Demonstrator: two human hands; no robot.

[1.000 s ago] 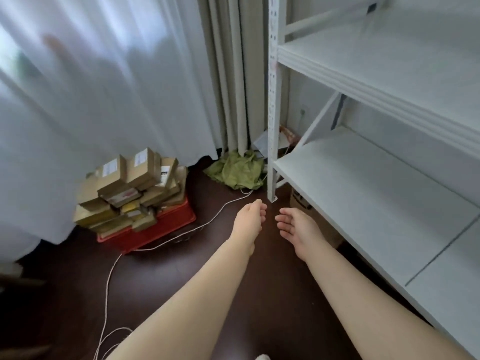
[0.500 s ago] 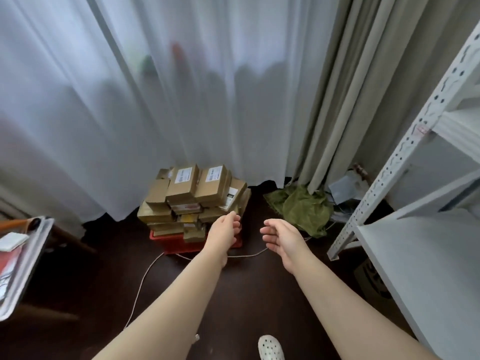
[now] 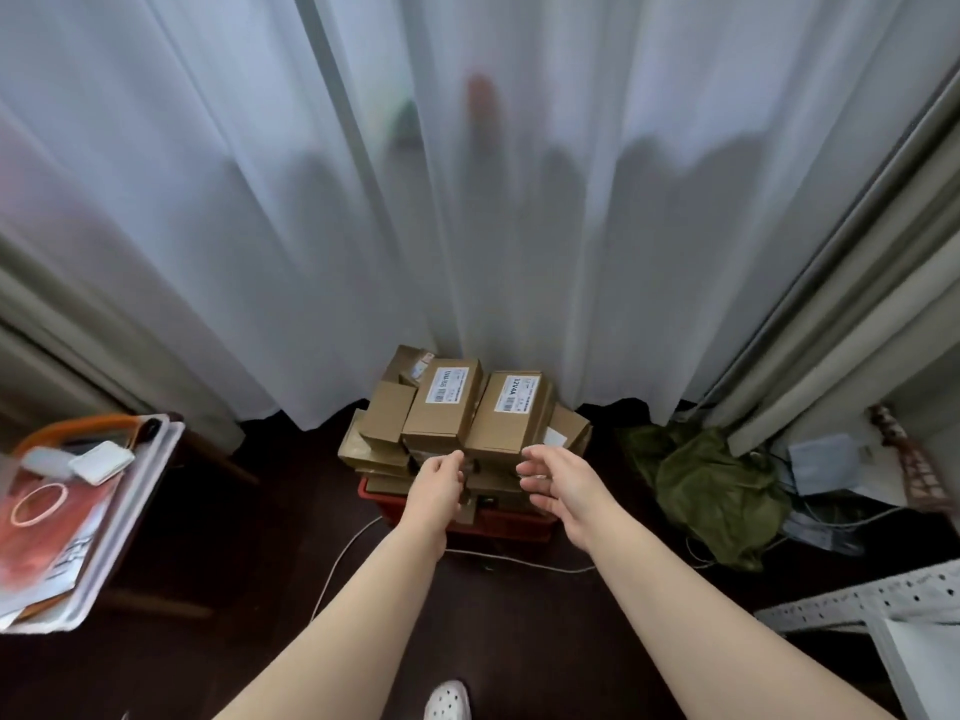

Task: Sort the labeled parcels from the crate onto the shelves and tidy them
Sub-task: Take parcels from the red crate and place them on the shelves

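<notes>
My left hand (image 3: 436,483) and right hand (image 3: 563,483), loosely spread and empty, face the top parcels (image 3: 511,413), which run lengthwise straight ahead.

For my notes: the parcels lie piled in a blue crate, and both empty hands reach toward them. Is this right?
The head view shows a red crate, not blue. The parcels are piled in it, and the empty left hand and right hand reach toward them.

Parcels (image 3: 457,413) piled in crate (image 3: 498,522), ctr, just before curtain (image 3: 311,226). Left hand (image 3: 434,485) & right hand (image 3: 566,480) near pile's front, side by side, apart. Cable (image 3: 337,558) on floor before crate. Tray (image 3: 130,517) far left. Cloth (image 3: 717,491) on floor right of crate; shelf (image 3: 909,595) far right.
</notes>
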